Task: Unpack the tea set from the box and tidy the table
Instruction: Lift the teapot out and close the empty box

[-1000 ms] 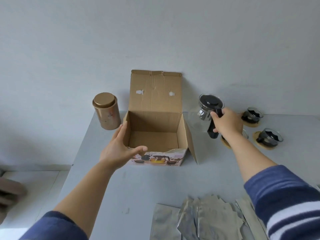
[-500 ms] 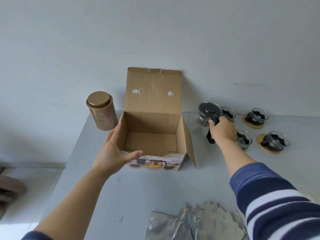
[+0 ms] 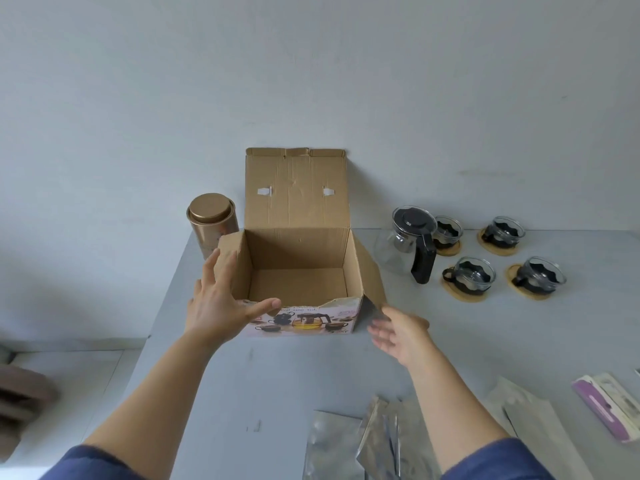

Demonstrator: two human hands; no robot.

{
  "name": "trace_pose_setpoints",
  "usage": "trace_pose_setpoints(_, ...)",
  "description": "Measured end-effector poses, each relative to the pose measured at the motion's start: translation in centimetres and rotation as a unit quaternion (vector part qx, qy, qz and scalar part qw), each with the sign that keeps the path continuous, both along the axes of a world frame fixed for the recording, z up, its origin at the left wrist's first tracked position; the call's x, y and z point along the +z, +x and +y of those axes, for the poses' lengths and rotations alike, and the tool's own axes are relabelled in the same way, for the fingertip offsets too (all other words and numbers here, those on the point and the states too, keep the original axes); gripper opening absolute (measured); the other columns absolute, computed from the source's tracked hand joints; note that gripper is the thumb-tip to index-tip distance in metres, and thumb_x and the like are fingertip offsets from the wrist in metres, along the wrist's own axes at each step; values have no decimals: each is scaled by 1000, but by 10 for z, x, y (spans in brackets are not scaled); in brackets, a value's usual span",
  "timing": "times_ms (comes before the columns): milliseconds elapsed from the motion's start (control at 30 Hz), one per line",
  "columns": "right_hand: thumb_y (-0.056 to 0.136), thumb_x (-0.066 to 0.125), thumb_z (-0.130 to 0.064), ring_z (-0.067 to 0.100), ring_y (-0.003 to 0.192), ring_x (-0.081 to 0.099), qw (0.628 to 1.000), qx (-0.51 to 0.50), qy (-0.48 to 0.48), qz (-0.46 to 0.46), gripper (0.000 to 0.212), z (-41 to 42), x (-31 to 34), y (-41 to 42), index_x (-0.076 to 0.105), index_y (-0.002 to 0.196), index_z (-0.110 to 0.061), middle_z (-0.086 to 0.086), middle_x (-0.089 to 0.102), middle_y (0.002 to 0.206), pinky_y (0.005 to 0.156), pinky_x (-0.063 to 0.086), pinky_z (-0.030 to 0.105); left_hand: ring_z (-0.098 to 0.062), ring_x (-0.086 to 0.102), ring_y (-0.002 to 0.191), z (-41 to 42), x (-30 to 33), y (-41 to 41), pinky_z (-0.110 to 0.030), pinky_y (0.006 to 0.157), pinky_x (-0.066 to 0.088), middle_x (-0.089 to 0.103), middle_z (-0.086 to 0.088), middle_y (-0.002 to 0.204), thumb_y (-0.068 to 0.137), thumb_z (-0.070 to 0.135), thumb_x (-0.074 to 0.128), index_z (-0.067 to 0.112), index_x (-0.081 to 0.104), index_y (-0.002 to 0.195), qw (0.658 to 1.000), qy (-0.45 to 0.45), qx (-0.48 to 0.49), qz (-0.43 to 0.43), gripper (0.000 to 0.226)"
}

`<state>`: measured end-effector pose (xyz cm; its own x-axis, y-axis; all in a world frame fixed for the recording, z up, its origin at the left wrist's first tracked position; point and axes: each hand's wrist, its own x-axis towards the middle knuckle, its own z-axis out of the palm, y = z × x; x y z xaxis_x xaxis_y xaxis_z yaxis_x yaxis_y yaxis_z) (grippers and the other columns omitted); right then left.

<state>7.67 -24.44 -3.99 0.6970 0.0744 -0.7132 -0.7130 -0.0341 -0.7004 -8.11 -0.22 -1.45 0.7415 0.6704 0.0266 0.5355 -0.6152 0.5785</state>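
Note:
An open cardboard box (image 3: 298,258) stands in the middle of the grey table (image 3: 485,341), lid flap up, nothing visible inside. My left hand (image 3: 221,303) rests open against its front left corner, thumb across the printed front. My right hand (image 3: 398,332) hovers open just off the box's front right corner, beside the side flap. To the right of the box stands a glass teapot (image 3: 412,244) with a black lid and handle. Several glass cups with black holders sit on wooden coasters around it, such as one cup (image 3: 471,275) near the pot.
A gold tin canister (image 3: 213,220) stands left of the box by the wall. Silver foil pouches (image 3: 381,441) lie at the near table edge, with a purple and white packet (image 3: 609,407) at the far right. The table's left edge drops to the floor.
My right hand has let go of the teapot, which now stands on the table, and has come back to the box's front right corner. My left hand stays at the box.

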Motion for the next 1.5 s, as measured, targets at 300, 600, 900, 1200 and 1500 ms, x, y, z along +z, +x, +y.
trace_pose_setpoints(300,93,57,-6,24,104,64,966,-139,213,-52,14,-3,54,-21,59,107,-3,11,62,121,95,49,37,-15,41,134,-19,11,-8,-35,107,41,25,-1,155,64,35,87,22,8,154,967,-69,19,-243,120)
trace_pose_setpoints(600,83,71,-17,11,88,67,667,179,-160,-705,18,42,46,-41,74,100,-15,-4,73,97,77,54,23,-19,15,149,-20,-5,-10,-42,116,26,9,5,163,60,56,79,30,7,154,987,-109,-18,-118,122)
trace_pose_setpoints(900,73,79,-34,16,87,60,667,337,-209,-631,13,60,46,-20,71,82,-27,-11,69,91,78,45,36,-17,30,143,-16,-14,-11,-36,113,32,32,2,155,62,43,85,26,16,154,984,-124,-17,-129,116)
trace_pose_setpoints(1200,88,54,-56,20,145,26,966,196,29,-169,82,128,94,88,15,153,-24,-1,22,160,116,19,42,-16,28,143,-18,-17,-10,-36,112,32,30,5,156,66,40,83,28,17,153,979,-149,-5,-140,109)
trace_pose_setpoints(1500,92,41,0,8,103,52,905,206,-7,-371,56,111,127,43,36,144,-21,-5,52,121,70,40,7,-18,25,145,-5,-12,16,-40,114,31,26,4,158,67,45,82,29,13,152,982,-149,-19,-116,110)
